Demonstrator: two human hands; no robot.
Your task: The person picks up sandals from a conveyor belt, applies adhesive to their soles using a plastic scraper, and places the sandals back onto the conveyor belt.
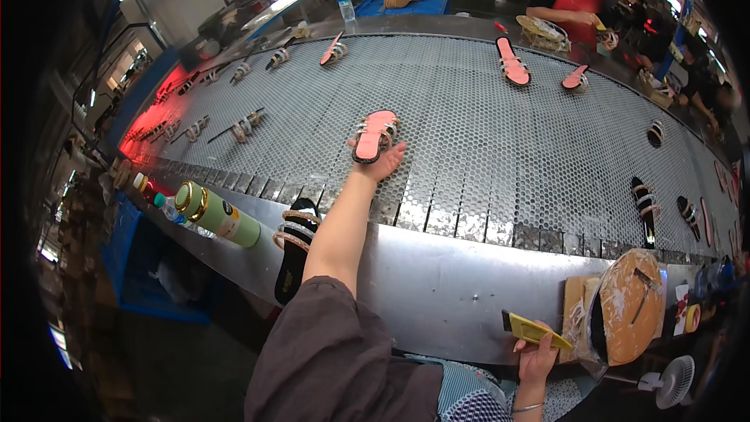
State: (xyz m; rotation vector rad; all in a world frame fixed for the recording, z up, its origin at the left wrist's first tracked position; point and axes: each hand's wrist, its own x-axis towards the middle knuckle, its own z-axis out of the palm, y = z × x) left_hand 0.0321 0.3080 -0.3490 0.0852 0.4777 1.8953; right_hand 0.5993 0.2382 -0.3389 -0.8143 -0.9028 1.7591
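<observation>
My left hand (388, 161), palm up at the end of an outstretched arm, holds a strappy sandal (377, 131) with a pink insole over the metal mesh conveyor (461, 141). The sandal covers most of the palm, and a few fingers stick out beside it. Low at the right, my right hand (537, 355) is closed round a flat yellow brush (537, 333) with dark bristles. Near that hand, a round orange-brown board (627, 306) smeared with white stands tilted at the metal ledge. A black sandal (298, 250) with shiny straps lies beside my left forearm.
Several sandals lie along the conveyor, including a pink-soled one (513, 62) toward the far side. A green flask (217, 213) and bottles stand on the metal ledge (461, 281) at left. Across the belt sits a co-worker in a red apron (576, 4). A small fan (676, 381) is low right.
</observation>
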